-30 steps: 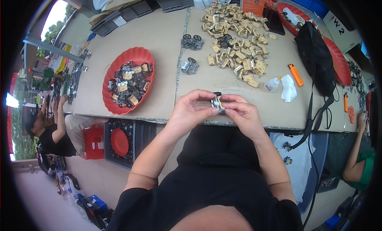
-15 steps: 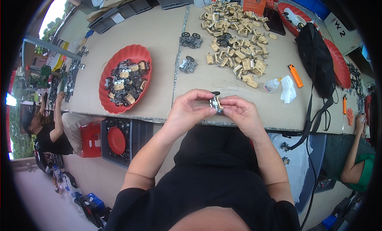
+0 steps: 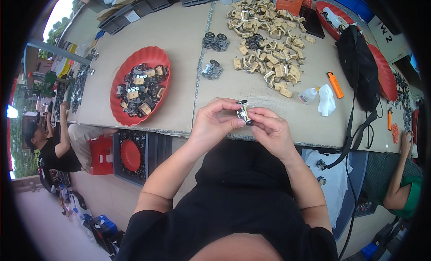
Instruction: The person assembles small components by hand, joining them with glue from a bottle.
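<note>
Just above the table's front edge, I hold a small toy vehicle part (image 3: 243, 112) with a silvery and tan body and a dark wheel at its top. My left hand (image 3: 215, 121) pinches it from the left between thumb and fingers. From the other side, the fingertips of my right hand (image 3: 272, 130) close on its lower right edge. Fingers partly cover the piece. Farther back stand a dark toy chassis with black wheels (image 3: 215, 42) and a smaller grey one (image 3: 212, 69). A heap of tan toy parts (image 3: 287, 72) spreads behind my hands.
On the left, a red scalloped bowl (image 3: 117, 101) holds assembled pieces. To the right lie a small white bottle (image 3: 307, 95), a white tissue (image 3: 327, 103), an orange cutter (image 3: 335, 85) and a black bag (image 3: 360, 72) with trailing straps. Co-workers (image 3: 58, 146) sit at both sides.
The held part is tilted slightly differently, its wheel now seen more edge-on. My right fingers have shifted a little around its lower right side; both hands stay nearly in place.
</note>
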`<state>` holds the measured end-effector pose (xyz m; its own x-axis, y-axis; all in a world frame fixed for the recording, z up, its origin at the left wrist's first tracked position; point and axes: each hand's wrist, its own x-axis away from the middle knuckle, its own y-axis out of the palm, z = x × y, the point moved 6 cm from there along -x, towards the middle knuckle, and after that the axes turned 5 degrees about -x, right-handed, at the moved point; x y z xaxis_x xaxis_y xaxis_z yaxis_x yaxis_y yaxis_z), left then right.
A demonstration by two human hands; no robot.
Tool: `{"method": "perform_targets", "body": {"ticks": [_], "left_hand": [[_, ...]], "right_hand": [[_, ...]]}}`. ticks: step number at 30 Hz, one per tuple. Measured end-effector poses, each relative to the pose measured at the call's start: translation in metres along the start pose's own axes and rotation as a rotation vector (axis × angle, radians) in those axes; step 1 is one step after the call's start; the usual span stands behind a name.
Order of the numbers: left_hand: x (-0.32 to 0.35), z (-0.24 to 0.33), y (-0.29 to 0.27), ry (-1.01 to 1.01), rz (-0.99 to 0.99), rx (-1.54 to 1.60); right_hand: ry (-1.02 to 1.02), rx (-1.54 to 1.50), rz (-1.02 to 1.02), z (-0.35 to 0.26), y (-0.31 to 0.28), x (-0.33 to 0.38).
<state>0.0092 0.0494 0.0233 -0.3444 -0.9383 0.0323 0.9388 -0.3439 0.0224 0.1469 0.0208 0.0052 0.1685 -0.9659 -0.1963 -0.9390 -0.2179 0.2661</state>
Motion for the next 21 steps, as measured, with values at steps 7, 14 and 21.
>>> {"method": "perform_targets", "body": {"ticks": [7,14,21], "left_hand": [[0.002,-0.011,0.004,0.017,0.056,0.224],[0.004,-0.013,0.005,0.046,0.060,0.206],[0.005,-0.019,0.004,0.089,0.071,0.243]], "right_hand": [[-0.007,0.038,0.055,0.006,0.000,0.000],[-0.094,0.152,0.119,0.001,-0.002,0.001],[-0.069,0.119,0.092,0.000,0.001,0.000]]}}
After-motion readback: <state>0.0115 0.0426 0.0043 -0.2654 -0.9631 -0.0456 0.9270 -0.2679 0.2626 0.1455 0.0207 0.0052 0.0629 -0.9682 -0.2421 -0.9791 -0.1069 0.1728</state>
